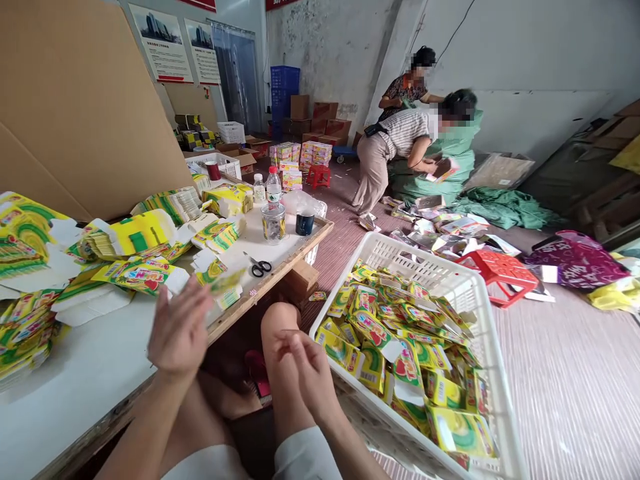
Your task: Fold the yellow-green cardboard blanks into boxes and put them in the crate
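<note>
My left hand (180, 330) is raised over the white table's (100, 363) front edge, its fingers stretched up and slightly blurred. A blurred yellow-green flat carton (226, 285) lies just beyond its fingertips; I cannot tell whether they touch. My right hand (306, 370) hovers by my bare knee (280, 320), fingers loosely extended and holding nothing. To its right stands a white plastic basket (477, 283) filled with several folded yellow-green cartons (395, 340).
Stacks of flat cartons (130, 237), scissors (260, 267), a jar (273, 223), bottles (273, 185) and a dark cup (305, 223) are on the table. A big cardboard sheet (75, 100) leans behind. A red stool (500, 270) and two people (400, 140) bent over green sacks are beyond.
</note>
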A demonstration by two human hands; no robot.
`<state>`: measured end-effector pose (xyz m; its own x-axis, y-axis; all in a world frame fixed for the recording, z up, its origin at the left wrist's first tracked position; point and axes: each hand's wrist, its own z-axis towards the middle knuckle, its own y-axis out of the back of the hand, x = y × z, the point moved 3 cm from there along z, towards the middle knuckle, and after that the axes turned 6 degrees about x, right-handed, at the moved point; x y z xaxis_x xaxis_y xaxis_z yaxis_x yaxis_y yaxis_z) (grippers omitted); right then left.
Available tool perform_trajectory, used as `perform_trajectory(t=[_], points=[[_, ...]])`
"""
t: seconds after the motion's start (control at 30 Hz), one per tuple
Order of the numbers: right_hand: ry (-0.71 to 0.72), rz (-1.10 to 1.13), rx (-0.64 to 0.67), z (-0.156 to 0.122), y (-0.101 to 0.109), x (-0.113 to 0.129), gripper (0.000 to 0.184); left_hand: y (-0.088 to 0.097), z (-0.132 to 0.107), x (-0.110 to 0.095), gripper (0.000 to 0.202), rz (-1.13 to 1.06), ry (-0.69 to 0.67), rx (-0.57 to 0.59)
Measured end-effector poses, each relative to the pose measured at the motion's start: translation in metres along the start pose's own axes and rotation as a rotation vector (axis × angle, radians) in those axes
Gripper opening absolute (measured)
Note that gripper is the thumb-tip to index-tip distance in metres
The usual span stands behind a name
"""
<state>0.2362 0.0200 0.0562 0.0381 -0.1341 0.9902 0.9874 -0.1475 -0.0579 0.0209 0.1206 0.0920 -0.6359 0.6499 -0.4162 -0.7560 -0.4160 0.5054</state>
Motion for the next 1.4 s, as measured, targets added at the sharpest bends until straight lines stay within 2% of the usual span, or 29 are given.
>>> perform_trajectory(t=[0.07, 0.13, 0.17, 0.23, 0.33, 0.4, 0.47, 0.53, 0.67, 0.83, 0.97, 1.07, 1.17, 1.23, 1.27, 1.3, 1.37, 1.4], points=[[-0.060, 0.269, -0.013, 0.004, 0.003, 0.010, 0.055, -0.004, -0.024, -0.033, 0.016, -0.152, -0.164, 0.253], [-0.113, 0.401, -0.007, 0.008, 0.008, 0.018, 0.046, -0.013, -0.052, -0.062, 0.029, -0.344, -0.239, 0.549], [-0.134, 0.413, -0.004, 0.008, 0.011, 0.020, 0.040, -0.017, -0.063, -0.073, 0.035, -0.427, -0.223, 0.614], [-0.161, 0.416, 0.000, 0.006, 0.016, 0.020, 0.034, -0.023, -0.077, -0.086, 0.034, -0.582, -0.084, 0.559], [-0.192, 0.434, -0.027, -0.006, 0.015, 0.011, 0.041, -0.032, -0.080, -0.088, 0.041, -0.846, 0.354, 0.338], [-0.228, 0.449, -0.011, -0.016, 0.010, 0.004, 0.046, -0.039, -0.079, -0.089, 0.055, -1.116, 0.678, 0.350], [-0.258, 0.458, 0.035, -0.025, 0.002, -0.001, 0.046, -0.045, -0.078, -0.093, 0.057, -1.387, 0.899, 0.468], [-0.270, 0.458, 0.066, -0.030, -0.003, -0.003, 0.045, -0.046, -0.078, -0.098, 0.051, -1.566, 0.971, 0.556], [-0.280, 0.475, 0.067, -0.033, -0.004, -0.004, 0.043, -0.044, -0.082, -0.103, 0.046, -1.725, 0.942, 0.575], [-0.266, 0.498, 0.040, -0.034, 0.001, -0.007, 0.037, -0.045, -0.077, -0.110, 0.042, -1.694, 0.907, 0.556], [-0.205, 0.341, 0.030, -0.037, 0.001, -0.011, 0.033, -0.047, -0.072, -0.112, 0.040, -1.573, 1.018, 0.495], [-0.156, 0.205, -0.008, -0.039, 0.002, -0.014, 0.039, -0.049, -0.074, -0.115, 0.043, -1.560, 1.029, 0.553], [-0.159, 0.167, 0.091, -0.039, 0.002, -0.016, 0.046, -0.050, -0.080, -0.112, 0.050, -1.541, 1.043, 0.620], [-0.142, 0.092, 0.167, -0.039, 0.003, -0.016, 0.041, -0.050, -0.085, -0.105, 0.055, -1.408, 1.131, 0.572], [-0.108, -0.004, 0.133, -0.039, 0.007, -0.015, 0.037, -0.050, -0.086, -0.101, 0.056, -1.297, 1.175, 0.529], [-0.048, -0.137, 0.036, -0.039, 0.013, -0.012, 0.033, -0.048, -0.086, -0.099, 0.057, -1.174, 1.199, 0.496], [0.110, -0.442, -0.195, -0.040, 0.025, -0.002, 0.032, -0.044, -0.082, -0.097, 0.056, -0.953, 1.158, 0.485], [0.184, -0.575, -0.239, -0.040, 0.028, 0.003, 0.036, -0.043, -0.079, -0.099, 0.056, -0.882, 1.107, 0.511]])
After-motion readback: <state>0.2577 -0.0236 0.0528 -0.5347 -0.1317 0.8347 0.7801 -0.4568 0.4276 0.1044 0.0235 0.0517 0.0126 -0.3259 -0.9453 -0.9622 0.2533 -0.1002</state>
